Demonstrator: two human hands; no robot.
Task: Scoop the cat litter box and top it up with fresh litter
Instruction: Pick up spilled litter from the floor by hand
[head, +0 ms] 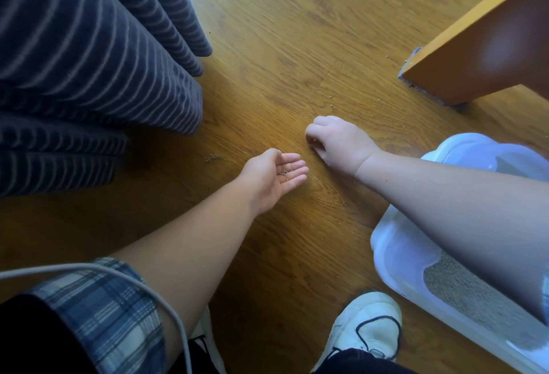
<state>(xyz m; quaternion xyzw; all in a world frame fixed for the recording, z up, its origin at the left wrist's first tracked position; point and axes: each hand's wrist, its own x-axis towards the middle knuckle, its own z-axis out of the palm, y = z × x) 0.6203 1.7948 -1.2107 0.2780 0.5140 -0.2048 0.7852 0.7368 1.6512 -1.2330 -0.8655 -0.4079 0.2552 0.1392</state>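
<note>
While crouching over the wood floor [297, 31], reaches both bare forearms forward from the near edge. Turns the left grip [274, 176] palm-up at centre, low over the boards, fingers straight and close together, thumb on the far side, open and lightly cupped. Carries a small cluster of litter grains [284, 172] on the palm at the base of those fingers. Sets the right grip [332, 141] knuckles-up just to the right and a little farther out, wrist bent, fingers curled down toward the boards. Hides the fingertips beneath the hand, so cannot tell whether pinching grains or closed on nothing. Keeps a narrow gap between the two, not touching.

Passes the right forearm over the litter box [392, 243], a pale white-blue tray at near right, well apart from both grips. Shows grey litter [463, 293] inside the tray, in the near part below the arm. Faces a thin scatter of stray grains [328, 96] on the boards just beyond the right knuckles, toward the orange-brown wooden furniture [481, 55] at far right.

Works beside dark striped fabric [89, 61] filling the far left. Wears a blue plaid sleeve [104, 314] on the left upper arm, with a pale cable [172, 314] looped across it. Plants a white shoe [368, 326] at the near edge, just left of the box.
</note>
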